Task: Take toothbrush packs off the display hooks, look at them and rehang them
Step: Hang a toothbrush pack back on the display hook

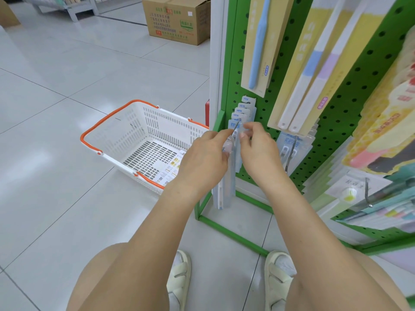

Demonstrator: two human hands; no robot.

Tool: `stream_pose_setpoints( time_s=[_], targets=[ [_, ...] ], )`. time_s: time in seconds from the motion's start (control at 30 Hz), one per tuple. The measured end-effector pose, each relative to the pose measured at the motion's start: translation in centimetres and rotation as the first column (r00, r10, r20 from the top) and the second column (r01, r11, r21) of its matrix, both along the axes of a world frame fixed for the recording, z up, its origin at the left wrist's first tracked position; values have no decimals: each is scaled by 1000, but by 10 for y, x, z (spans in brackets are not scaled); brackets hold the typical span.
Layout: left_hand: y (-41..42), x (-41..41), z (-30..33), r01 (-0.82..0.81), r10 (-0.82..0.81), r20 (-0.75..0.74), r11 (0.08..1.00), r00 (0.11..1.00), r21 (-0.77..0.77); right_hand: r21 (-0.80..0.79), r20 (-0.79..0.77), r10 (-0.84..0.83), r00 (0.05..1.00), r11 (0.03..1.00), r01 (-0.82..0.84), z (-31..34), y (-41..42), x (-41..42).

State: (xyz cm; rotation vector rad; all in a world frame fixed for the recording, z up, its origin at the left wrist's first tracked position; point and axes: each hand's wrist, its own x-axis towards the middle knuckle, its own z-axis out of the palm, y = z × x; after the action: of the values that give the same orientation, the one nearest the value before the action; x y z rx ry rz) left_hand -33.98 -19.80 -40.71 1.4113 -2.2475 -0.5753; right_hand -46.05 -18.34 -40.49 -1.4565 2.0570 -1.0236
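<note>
A row of pale blue toothbrush packs [243, 108] hangs on a metal hook low on the green pegboard [336, 122]. My left hand [206, 158] grips the front pack [228, 189], which hangs down long and clear below my fingers. The tip of the hook [235, 129] shows between my two hands. My right hand [258, 149] pinches the top of that same pack beside the hook tip. Whether the pack's hole sits on the hook is hidden by my fingers.
A white shopping basket [143, 122] with orange handles stands on the tiled floor to the left, holding a few packs. More toothbrush packs [292, 149] hang right of my hands, larger yellow ones [258, 46] above. A cardboard box [177, 19] sits behind.
</note>
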Motion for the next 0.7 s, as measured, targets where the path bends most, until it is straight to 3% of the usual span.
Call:
stream_pose_setpoints(
  time_s=[0.1, 0.33, 0.57, 0.7],
  targets=[
    [0, -1, -1, 7, -7, 14, 1000, 1000, -14, 24, 57, -54, 997, 998, 53, -1, -7, 3],
    [-4, -1, -4, 1, -1, 8, 999, 1000, -33, -69, 13, -99, 995, 993, 100, -8, -28, 5],
    [-5, 2, -2, 17, -17, 29, 1000, 999, -20, -166, 97, -205, 974, 962, 219, -15, -38, 8],
    [-4, 5, -3, 39, -39, 44, 999, 998, -4, -94, -103, -195, 975, 978, 185, -15, -37, 4]
  ],
)
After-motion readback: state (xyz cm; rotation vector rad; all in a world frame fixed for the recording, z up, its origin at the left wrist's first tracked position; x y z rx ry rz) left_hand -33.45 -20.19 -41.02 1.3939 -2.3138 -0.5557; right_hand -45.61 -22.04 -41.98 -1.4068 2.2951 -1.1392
